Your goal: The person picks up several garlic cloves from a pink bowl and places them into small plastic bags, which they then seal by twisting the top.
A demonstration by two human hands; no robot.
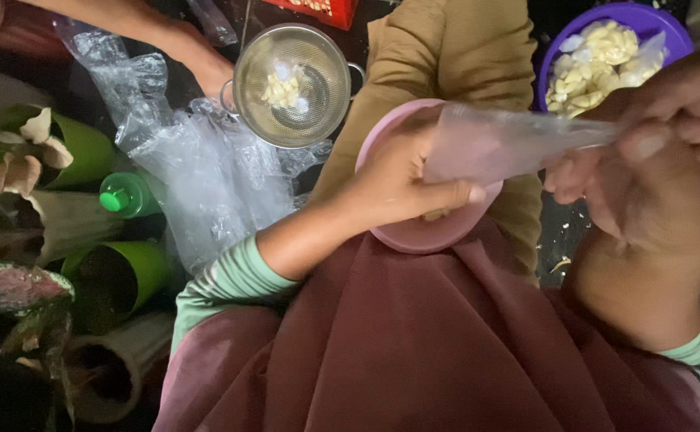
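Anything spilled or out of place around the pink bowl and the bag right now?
Yes: pale bits lie scattered on the dark floor right of the pink bowl, like spilled pieces. The left hand and right hand hold the clear plastic bag over the bowl; nothing else stands out.

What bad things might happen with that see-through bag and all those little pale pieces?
The thin clear bag is stretched between the left hand and the right hand, so it might tear or slip. It hangs over the pink bowl, which rests on a lap rather than a flat surface and may tip. The purple bowl looks heaped with pale pieces, so a nudge could spill some.
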